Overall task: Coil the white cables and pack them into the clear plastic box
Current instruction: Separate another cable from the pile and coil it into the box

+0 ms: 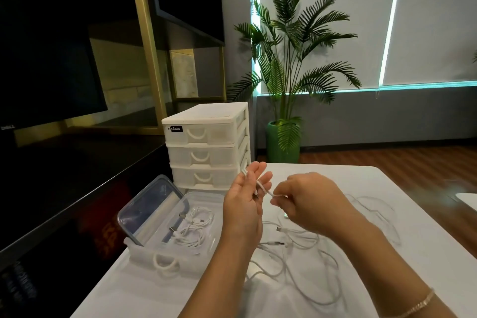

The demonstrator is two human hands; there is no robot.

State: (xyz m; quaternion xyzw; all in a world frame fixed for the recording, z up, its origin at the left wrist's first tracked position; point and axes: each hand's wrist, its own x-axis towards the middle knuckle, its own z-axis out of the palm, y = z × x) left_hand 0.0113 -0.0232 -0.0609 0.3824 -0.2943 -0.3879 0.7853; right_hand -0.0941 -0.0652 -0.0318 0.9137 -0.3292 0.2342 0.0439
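Observation:
My left hand [245, 201] is raised palm-up above the table with a white cable [263, 187] looped over its fingers. My right hand [307, 201] pinches the same cable just to the right of it, fingers closed. Below both hands a tangle of loose white cables [304, 261] spreads over the white table [154, 292]. The clear plastic box [214, 248] sits open at the left, and coiled white cables [193, 230] lie inside it. Its clear lid [149, 209] stands tilted against the box's left side.
A white drawer unit [206, 147] with three drawers stands behind the box. A thin clear wire [374, 204] lies at the table's right. A dark shelf and monitor are at the left, and a potted palm [286, 72] stands on the floor beyond the table.

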